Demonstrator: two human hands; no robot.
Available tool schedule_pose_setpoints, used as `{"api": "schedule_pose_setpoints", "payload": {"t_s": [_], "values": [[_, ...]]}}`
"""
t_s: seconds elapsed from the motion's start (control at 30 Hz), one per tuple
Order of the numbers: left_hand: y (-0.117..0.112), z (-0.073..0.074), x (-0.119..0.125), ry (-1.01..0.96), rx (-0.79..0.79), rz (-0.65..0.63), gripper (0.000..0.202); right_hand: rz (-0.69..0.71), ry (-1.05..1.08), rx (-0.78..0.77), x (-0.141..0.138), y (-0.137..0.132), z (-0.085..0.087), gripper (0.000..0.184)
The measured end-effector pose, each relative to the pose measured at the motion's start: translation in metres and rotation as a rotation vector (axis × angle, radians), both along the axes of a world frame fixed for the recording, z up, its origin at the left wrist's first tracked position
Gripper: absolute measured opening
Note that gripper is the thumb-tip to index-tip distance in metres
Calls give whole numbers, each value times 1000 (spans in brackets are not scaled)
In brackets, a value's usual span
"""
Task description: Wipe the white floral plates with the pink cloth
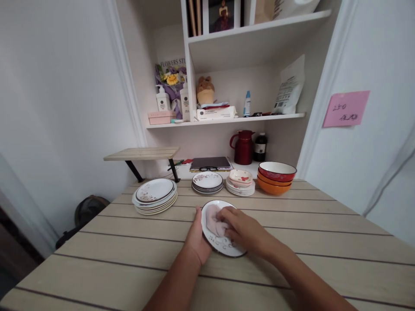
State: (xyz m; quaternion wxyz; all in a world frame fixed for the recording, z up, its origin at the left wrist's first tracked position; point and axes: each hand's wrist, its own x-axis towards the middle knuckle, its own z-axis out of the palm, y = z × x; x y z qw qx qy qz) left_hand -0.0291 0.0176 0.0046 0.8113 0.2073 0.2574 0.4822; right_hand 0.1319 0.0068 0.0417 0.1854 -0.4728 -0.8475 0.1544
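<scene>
A white plate (223, 246) with a dark rim and a scroll pattern is tilted above the wooden table, in front of me. My left hand (198, 237) grips its left edge, the thumb along the rim and the other fingers hidden beneath. Bunched in my right hand (243, 226) is a pale pink cloth (213, 220), pressed against the upper face of the plate. The fingers of that hand are curled into the cloth.
Behind the plate stand a stack of dark-rimmed plates (207, 180), small plates (240, 189) bearing square dishes (240, 176), and red and orange bowls (275, 186). More plates (154, 192) are piled at left near a small raised shelf (142, 153). A red jug (244, 149) stands at the back.
</scene>
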Motion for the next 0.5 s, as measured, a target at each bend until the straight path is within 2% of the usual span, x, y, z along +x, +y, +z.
{"api": "schedule_pose_setpoints", "payload": {"t_s": [0.1,0.23,0.33,0.43,0.5], "values": [[-1,0,0,-33,15,-31,68,-106,-105,-85,7,-3,5,30],[-3,-1,-1,-38,34,-38,71,37,-130,-126,7,-12,11,27],[-3,-1,-2,-12,35,-34,72,125,-70,-111,-5,-16,8,27],[-2,-1,-2,24,14,-24,71,123,40,-82,-16,-11,-1,37],[0,-2,-2,33,5,-13,70,74,67,-35,-18,-2,-6,41]]}}
